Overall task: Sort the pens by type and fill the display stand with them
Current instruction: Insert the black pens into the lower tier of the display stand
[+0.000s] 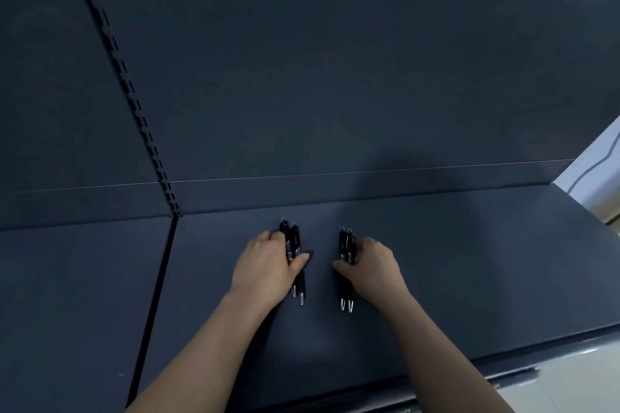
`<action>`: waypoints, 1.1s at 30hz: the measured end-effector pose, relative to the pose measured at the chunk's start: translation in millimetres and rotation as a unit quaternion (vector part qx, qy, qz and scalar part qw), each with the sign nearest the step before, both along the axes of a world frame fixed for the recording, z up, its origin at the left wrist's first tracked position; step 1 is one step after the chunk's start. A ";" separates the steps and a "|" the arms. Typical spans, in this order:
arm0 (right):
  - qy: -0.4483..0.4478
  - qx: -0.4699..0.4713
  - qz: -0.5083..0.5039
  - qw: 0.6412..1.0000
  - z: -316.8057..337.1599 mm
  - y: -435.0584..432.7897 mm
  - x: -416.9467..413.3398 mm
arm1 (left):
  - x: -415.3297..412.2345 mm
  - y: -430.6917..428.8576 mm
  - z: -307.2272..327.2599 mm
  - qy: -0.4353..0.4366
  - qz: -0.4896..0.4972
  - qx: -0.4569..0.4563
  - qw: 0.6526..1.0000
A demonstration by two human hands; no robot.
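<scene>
Dark metal shelf and back panel fill the frame. At lower centre, the left hand curls its fingers round two black click pens. The right hand likewise grips a second pair. A slack grip could let the smooth barrels slip and roll frontward.

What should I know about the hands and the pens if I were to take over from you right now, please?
Left hand grips a pair of black plastic click pens with silver tips, tips toward the person.
Right hand grips a second pair of black click pens, the same way round.
The pairs are apart, side by side, low over the dark grey metal shelf; I cannot tell whether they touch it.
Done: four like pens gathered in two pairs.
Left: no holder or compartment shows in view, so placing them is not yet done.
</scene>
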State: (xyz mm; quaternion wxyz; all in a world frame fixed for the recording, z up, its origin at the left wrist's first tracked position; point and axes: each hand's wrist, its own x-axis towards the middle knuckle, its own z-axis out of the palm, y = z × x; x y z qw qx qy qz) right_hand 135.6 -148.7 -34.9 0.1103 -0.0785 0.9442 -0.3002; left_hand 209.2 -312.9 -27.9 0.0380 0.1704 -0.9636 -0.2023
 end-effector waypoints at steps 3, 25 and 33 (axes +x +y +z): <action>-0.023 -0.030 -0.021 0.999 0.6 5.8 -4.4 | -17.4 9.0 3.1 -0.056 0.022 0.038 0.997; -0.047 -0.225 0.059 0.971 19.2 -40.1 39.4 | 76.4 -40.1 25.7 0.046 0.044 0.310 0.949; -0.038 -0.280 0.090 0.955 54.0 -121.5 107.5 | 135.2 -110.7 47.8 0.104 0.029 0.304 0.947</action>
